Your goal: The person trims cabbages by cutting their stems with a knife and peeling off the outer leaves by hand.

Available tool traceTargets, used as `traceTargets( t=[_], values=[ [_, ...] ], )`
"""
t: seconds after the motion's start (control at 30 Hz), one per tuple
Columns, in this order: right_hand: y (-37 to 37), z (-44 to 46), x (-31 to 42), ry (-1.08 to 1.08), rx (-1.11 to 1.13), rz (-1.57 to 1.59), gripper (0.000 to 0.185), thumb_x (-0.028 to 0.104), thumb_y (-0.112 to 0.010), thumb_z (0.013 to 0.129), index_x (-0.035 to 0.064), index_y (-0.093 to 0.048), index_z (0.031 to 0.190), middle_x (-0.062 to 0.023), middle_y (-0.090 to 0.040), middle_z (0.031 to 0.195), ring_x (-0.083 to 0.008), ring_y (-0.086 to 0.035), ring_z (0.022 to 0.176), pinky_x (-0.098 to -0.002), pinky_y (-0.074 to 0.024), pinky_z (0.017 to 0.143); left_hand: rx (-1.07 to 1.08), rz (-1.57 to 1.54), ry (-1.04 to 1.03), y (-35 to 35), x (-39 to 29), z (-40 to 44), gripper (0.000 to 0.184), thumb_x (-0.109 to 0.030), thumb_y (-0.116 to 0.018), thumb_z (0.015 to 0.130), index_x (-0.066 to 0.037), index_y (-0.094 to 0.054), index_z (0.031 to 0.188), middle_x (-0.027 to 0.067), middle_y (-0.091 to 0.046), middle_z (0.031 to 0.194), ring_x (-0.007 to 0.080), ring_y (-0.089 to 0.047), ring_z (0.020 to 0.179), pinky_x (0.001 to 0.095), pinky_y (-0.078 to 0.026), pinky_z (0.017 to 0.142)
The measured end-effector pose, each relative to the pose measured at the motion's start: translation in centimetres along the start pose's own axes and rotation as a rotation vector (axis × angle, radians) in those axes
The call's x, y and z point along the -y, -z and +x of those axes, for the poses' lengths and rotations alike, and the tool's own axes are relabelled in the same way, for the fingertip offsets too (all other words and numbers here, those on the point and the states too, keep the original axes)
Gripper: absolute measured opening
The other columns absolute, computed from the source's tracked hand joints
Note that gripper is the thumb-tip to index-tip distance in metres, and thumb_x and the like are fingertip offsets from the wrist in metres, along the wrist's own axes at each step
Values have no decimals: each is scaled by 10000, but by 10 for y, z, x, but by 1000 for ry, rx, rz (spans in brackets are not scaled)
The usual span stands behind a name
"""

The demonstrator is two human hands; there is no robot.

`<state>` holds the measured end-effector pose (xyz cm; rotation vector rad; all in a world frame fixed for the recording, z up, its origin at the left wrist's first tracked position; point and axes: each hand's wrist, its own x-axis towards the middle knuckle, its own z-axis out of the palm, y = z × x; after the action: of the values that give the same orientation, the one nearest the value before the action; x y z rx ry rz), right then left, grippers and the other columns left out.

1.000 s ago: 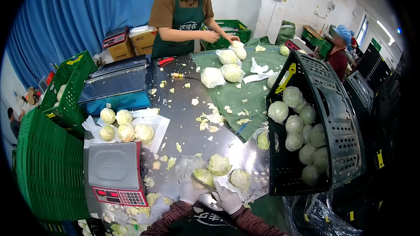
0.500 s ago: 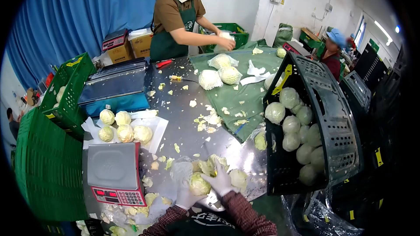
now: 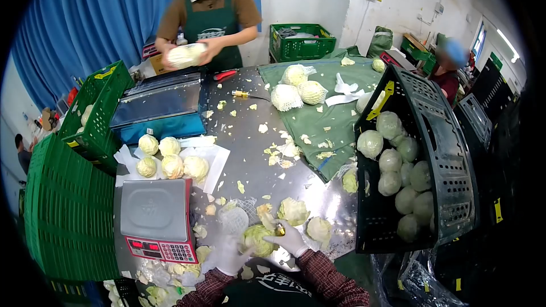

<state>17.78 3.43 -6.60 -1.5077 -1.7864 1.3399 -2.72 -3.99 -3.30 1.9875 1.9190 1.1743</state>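
Note:
A green cabbage (image 3: 260,240) is between my gloved hands at the near edge of the metal table. My left hand (image 3: 229,254), slightly blurred, curls against its left side. My right hand (image 3: 292,240) is closed around a small yellow-handled tool (image 3: 280,229), its fingers resting on the cabbage's right side; no blade shows. Just beyond lie loose outer leaves (image 3: 293,211) and a white foam net (image 3: 234,219). A pale cabbage piece (image 3: 319,229) sits right of my right hand.
A red-rimmed scale (image 3: 156,216) stands left, below several trimmed cabbages (image 3: 172,165) on white paper. At right, a tipped black crate (image 3: 392,227) holds wrapped cabbages. Netted cabbages (image 3: 287,96) rest on green cloth (image 3: 318,153). A co-worker (image 3: 213,23) stands opposite, holding a netted cabbage.
Leaves by the cabbage have separated and now lie just beyond it. My left hand has shifted down and left. The co-worker has turned toward the left with a netted cabbage. The view has shifted slightly.

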Motion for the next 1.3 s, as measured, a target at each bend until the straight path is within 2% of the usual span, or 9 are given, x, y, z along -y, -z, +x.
traceTargets(
  t=[0.1, 0.33, 0.43, 0.53, 0.6, 0.87, 1.07, 1.17, 1.3],
  values=[
    [7, 11, -7, 0, 133, 241, 607, 290, -787, 749, 44, -537, 1245, -103, -592, 1203, -167, -535, 1120, -284, -408, 970, 400, -92, -88, -14, -4, 5, 563, -345, -810, 660, -80, -564, 1092, 126, -511, 1047, 321, -490, 1032, 437, -419, 875],
    [-13, 8, -34, 137, -158, 315, 409, 272, -669, 840, 49, -560, 1166, -126, -658, 1002, -217, -631, 955, -320, -484, 851, 500, -239, -129, -32, 13, 27, 884, -418, -836, 587, -47, -482, 1307, 207, -426, 1319, 370, -387, 1256, 435, -310, 1075],
    [-17, 22, -64, 149, -421, -362, 290, 256, -558, 853, 170, -555, 1129, -127, -647, 738, -360, -614, 645, -461, -485, 592, 644, -177, -138, -20, 24, 28, 965, -410, -841, 590, -20, -409, 1359, 237, -389, 1369, 369, -357, 1293, 429, -293, 1089],
    [24, 13, -15, -227, -304, -430, 354, 208, -621, 813, 136, -566, 1155, -178, -643, 799, -347, -631, 755, -424, -501, 691, 634, -310, -54, -11, 37, 18, 1027, -396, -880, 528, 9, -403, 1343, 228, -431, 1330, 365, -385, 1281, 440, -301, 1079],
    [34, 2, -4, -16, -486, -383, 432, 271, -657, 795, 104, -557, 1180, -188, -637, 828, -332, -633, 780, -402, -507, 712, 611, -454, 197, -12, 34, 13, 1049, -375, -903, 487, 31, -402, 1315, 243, -438, 1296, 366, -403, 1255, 432, -318, 1070],
    [10, -2, 28, -117, 77, -84, 606, 510, -717, 736, 50, -600, 1112, -170, -647, 913, -310, -635, 874, -353, -491, 776, 348, -155, 210, -26, -12, -23, 1058, -378, -872, 536, -4, -325, 1360, 244, -380, 1299, 397, -383, 1208, 466, -349, 1013],
    [17, 10, 10, -15, 88, -55, 477, 378, -712, 745, 31, -626, 1060, -182, -670, 876, -297, -658, 837, -345, -510, 753, 644, 370, -444, -17, -6, 9, 1003, -391, -831, 610, -39, -309, 1391, 211, -320, 1415, 404, -326, 1301, 465, -307, 1068],
    [29, 12, -36, 84, -179, -215, 374, 277, -702, 748, 19, -635, 1011, -188, -666, 817, -295, -663, 726, -371, -527, 698, 529, 44, -387, -25, 14, 15, 995, -340, -841, 610, -29, -306, 1389, 228, -354, 1383, 401, -325, 1309, 461, -293, 1089],
    [73, -28, 2, -75, -453, -570, 369, 301, -642, 820, 71, -578, 1101, -171, -650, 895, -303, -649, 753, -439, -516, 649, 344, -509, 225, -41, 17, 15, 1066, -217, -879, 575, -4, -244, 1404, 211, -402, 1336, 313, -409, 1258, 405, -373, 1043]
  ],
)
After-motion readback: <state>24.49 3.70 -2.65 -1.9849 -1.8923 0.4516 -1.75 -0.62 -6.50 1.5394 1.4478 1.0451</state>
